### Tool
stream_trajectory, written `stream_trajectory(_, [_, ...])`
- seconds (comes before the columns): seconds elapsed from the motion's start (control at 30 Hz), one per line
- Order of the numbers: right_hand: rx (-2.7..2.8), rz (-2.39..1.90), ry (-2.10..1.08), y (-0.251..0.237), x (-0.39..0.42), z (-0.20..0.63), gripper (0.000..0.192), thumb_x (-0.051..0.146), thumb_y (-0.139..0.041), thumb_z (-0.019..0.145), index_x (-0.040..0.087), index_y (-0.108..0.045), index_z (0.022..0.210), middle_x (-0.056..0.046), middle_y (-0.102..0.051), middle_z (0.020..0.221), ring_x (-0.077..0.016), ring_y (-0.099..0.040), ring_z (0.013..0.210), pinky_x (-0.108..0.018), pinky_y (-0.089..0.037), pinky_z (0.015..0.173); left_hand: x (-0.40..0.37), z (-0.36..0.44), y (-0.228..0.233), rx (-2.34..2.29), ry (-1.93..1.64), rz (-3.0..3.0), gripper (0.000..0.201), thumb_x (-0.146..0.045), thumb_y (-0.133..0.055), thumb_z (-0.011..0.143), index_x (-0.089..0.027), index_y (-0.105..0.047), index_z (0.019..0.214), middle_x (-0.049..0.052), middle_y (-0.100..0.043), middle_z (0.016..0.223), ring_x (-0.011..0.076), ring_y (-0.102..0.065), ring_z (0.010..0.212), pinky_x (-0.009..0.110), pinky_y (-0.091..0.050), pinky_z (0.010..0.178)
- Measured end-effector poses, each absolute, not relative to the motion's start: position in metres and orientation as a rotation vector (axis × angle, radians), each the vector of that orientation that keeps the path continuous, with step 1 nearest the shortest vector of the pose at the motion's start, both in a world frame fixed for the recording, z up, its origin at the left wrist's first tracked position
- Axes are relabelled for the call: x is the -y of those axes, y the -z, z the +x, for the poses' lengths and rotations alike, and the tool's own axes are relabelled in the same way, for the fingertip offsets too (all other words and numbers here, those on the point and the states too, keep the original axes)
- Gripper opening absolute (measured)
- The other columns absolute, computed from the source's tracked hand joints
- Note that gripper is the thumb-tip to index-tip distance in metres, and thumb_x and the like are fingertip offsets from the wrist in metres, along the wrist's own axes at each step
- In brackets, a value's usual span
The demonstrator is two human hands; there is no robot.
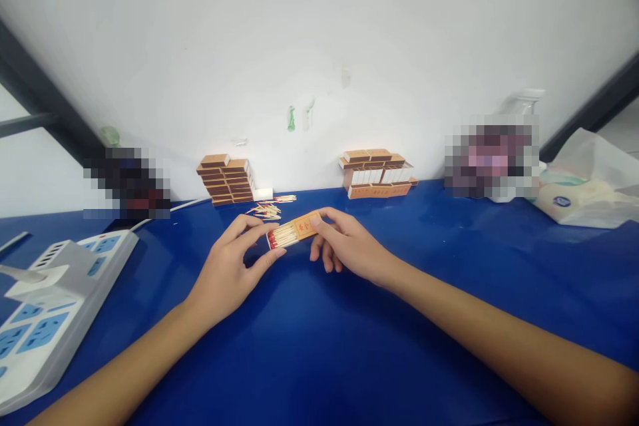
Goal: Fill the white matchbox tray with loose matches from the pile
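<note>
Two hands on one matchbox, mid-table on the blue tabletop. Our left hand pinches the open tray end between thumb and fingers; red match heads show there. Our right hand grips the orange sleeve end from above, fingers curled round it. The box sits partly slid open and tilted, its right end higher. Just behind it we see loose matches scattered on the cloth. Further back against the white wall: a stack of matchboxes on the left and a second stack on the right, well apart. A white power strip lies far left, a plastic bag far right.
</note>
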State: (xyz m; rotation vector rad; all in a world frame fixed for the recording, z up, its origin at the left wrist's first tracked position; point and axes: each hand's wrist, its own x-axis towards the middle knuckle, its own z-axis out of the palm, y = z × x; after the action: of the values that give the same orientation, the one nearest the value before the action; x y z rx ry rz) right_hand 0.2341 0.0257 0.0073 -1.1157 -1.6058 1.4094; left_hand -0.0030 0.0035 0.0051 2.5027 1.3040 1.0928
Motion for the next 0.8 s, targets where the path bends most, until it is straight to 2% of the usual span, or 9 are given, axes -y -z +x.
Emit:
stream_trajectory(0.07, [1.633, -1.087, -1.417, -0.008, -0.024, 0.234, 0.042, 0.049, -0.044, 0.106, 0.024, -0.044, 0.139, 0.002, -0.068, 0.071, -0.0105, -0.054, 0.042, -0.02, -0.043, 0.038, -0.003, -0.003, -0.005, -1.296, -1.103, 2.502, 0.032, -0.037, -0.065, 0.098, -0.027, -0.066, 0.129, 0.006, -0.061, 0.116, 0.0213, -0.063, 0.104, 0.039, -0.058, 0.092])
stream_trajectory(0.13, [1.677, -1.059, -1.418, -0.007, -0.021, 0.234, 0.046, 0.05, -0.043, 0.106, 0.025, -0.038, 0.145, 0.003, -0.068, 0.073, -0.0103, -0.053, 0.043, -0.021, -0.045, 0.04, -0.003, -0.003, -0.005, -1.278, -1.115, 2.501, 0.032, -0.036, -0.066, 0.098, -0.027, -0.066, 0.129, 0.006, -0.061, 0.116, 0.0211, -0.063, 0.104, 0.038, -0.058, 0.092])
stream_trajectory(0.3, [1.798, -1.006, -1.37, -0.006, -0.016, 0.234, 0.042, 0.053, -0.038, 0.107, 0.022, -0.05, 0.132, 0.001, -0.067, 0.075, -0.0091, -0.055, 0.048, -0.02, -0.045, 0.044, -0.002, -0.002, -0.004, -1.209, -1.089, 2.523, 0.036, -0.035, -0.069, 0.096, -0.027, -0.066, 0.131, 0.005, -0.061, 0.113, 0.0198, -0.063, 0.101, 0.036, -0.057, 0.089])
stream_trajectory(0.5, [1.839, -0.925, -1.489, -0.006, -0.004, 0.228, 0.046, 0.059, -0.035, 0.107, 0.019, -0.047, 0.128, 0.0, -0.066, 0.08, -0.0079, -0.056, 0.051, -0.019, -0.044, 0.044, 0.002, 0.0, -0.006, -1.062, -1.109, 2.543, 0.043, -0.036, -0.076, 0.09, -0.026, -0.067, 0.131, 0.005, -0.066, 0.108, 0.0193, -0.065, 0.097, 0.033, -0.056, 0.085])
stream_trajectory(0.7, [1.853, -0.798, -1.654, -0.011, 0.01, 0.22, 0.045, 0.061, -0.036, 0.106, 0.019, -0.049, 0.113, 0.003, -0.061, 0.076, -0.006, -0.056, 0.052, -0.016, -0.043, 0.045, 0.008, 0.003, -0.008, -0.887, -1.14, 2.567, 0.06, -0.042, -0.089, 0.073, -0.024, -0.069, 0.127, 0.003, -0.068, 0.098, 0.0181, -0.064, 0.086, 0.031, -0.056, 0.076])
stream_trajectory(0.8, [1.849, -0.781, -1.687, -0.013, 0.012, 0.218, 0.045, 0.062, -0.037, 0.106, 0.019, -0.049, 0.109, 0.003, -0.061, 0.074, -0.0058, -0.054, 0.052, -0.016, -0.042, 0.044, 0.009, 0.005, -0.008, -0.839, -1.194, 2.577, 0.065, -0.043, -0.09, 0.07, -0.024, -0.068, 0.128, 0.003, -0.069, 0.096, 0.0178, -0.064, 0.083, 0.031, -0.056, 0.073])
